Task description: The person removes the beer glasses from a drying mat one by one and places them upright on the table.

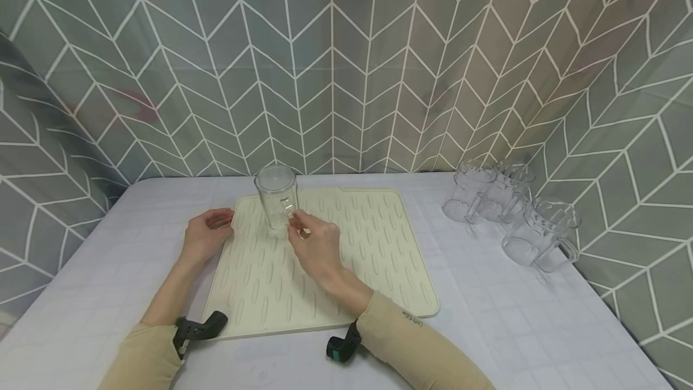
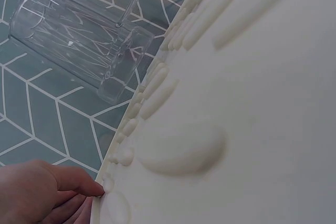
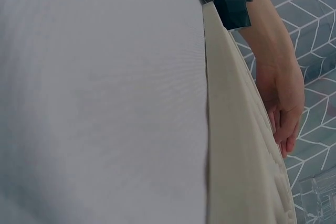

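A clear glass mug point(image 1: 277, 200) stands near the far left corner of a cream ridged drying mat point(image 1: 357, 269), its mouth facing up. My right hand point(image 1: 318, 245) pinches the mug's handle; in the left wrist view its fingertips curl round the handle at the top. The mug's thick base point(image 2: 126, 64) shows close to the mat's surface there. At the mat's left edge, my left hand point(image 1: 206, 235) rests with loosely bent fingers. Its fingertips touch that edge, as the left wrist view also shows. Only part of the mug appears low in the right wrist view.
Three more clear glass mugs point(image 1: 471, 191) are grouped at the right side of the table, over a white cloth point(image 1: 487, 318). Behind the table hangs a grey-green curtain point(image 1: 346, 65) with white zigzag lines, and it also closes in both sides.
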The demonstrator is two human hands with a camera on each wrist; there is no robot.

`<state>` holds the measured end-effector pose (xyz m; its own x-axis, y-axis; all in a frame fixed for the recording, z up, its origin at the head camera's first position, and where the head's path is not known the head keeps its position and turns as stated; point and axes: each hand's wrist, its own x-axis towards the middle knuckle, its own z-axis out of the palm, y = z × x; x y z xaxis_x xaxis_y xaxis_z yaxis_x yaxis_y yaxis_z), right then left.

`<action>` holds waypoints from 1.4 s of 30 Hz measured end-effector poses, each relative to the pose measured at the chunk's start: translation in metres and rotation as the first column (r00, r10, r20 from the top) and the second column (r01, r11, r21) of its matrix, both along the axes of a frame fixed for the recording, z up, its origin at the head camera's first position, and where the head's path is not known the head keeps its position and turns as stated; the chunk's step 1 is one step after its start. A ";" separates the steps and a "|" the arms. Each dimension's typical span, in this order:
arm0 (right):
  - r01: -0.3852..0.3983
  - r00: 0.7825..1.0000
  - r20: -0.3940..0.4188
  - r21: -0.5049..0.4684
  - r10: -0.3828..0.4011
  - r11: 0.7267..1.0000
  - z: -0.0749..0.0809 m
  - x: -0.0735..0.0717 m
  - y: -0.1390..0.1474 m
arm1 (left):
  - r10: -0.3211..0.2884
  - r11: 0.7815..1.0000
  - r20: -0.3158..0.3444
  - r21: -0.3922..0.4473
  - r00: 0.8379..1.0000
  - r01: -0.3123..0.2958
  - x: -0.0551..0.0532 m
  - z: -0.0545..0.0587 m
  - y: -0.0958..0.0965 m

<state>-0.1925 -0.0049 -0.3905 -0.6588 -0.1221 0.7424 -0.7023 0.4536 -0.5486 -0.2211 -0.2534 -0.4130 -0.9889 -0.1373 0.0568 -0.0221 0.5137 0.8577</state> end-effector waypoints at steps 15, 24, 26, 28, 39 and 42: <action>-0.030 1.000 0.008 -0.046 0.030 0.999 0.001 0.003 0.010 | -0.002 1.000 -0.005 0.019 1.000 0.002 -0.002 -0.002 -0.001; -0.036 0.999 0.033 -0.040 0.037 0.999 0.005 0.006 0.020 | 0.005 1.000 0.003 0.008 1.000 -0.005 -0.002 -0.002 0.000; -0.030 0.999 0.028 -0.034 0.031 0.999 0.005 0.007 0.022 | 0.007 1.000 0.007 0.006 1.000 -0.007 -0.002 -0.003 0.000; -0.028 0.999 0.026 -0.034 0.029 0.999 0.006 0.008 0.024 | 0.008 1.000 0.010 0.007 1.000 -0.008 -0.002 -0.003 0.000; -0.015 1.000 0.016 -0.046 0.015 0.999 0.007 0.011 0.038 | 0.002 1.000 0.009 0.011 1.000 -0.002 -0.002 -0.001 -0.001; -0.016 1.000 0.014 -0.051 0.017 0.999 0.007 0.011 0.041 | 0.003 1.000 0.017 0.002 1.000 -0.003 -0.001 -0.001 -0.001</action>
